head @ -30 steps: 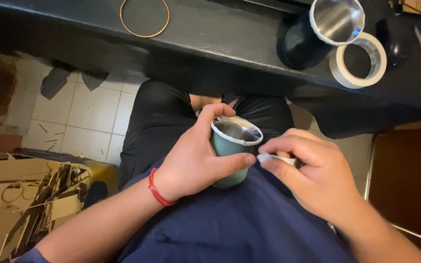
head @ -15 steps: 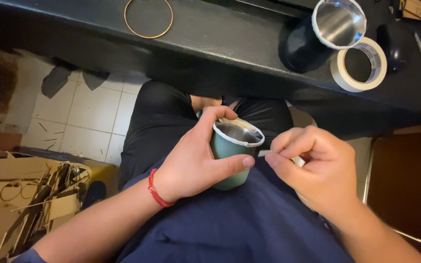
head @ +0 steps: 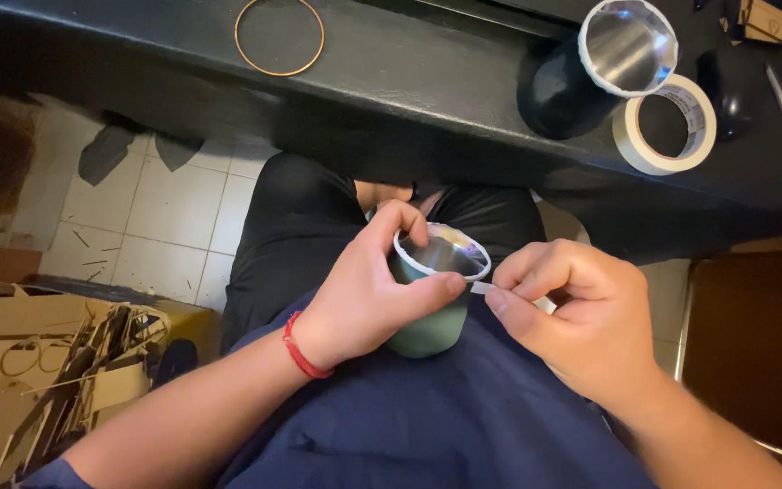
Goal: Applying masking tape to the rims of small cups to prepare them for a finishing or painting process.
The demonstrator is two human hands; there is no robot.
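While in hand, green cup (head: 427, 330)

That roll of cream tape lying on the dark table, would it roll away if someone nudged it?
Probably not: the tape roll lies flat on its side on the table, so a nudge would likely slide it. It leans against the black cup, which may stop it. Its hollow ring shape suggests it is light and stiff; stood on edge, it would roll.
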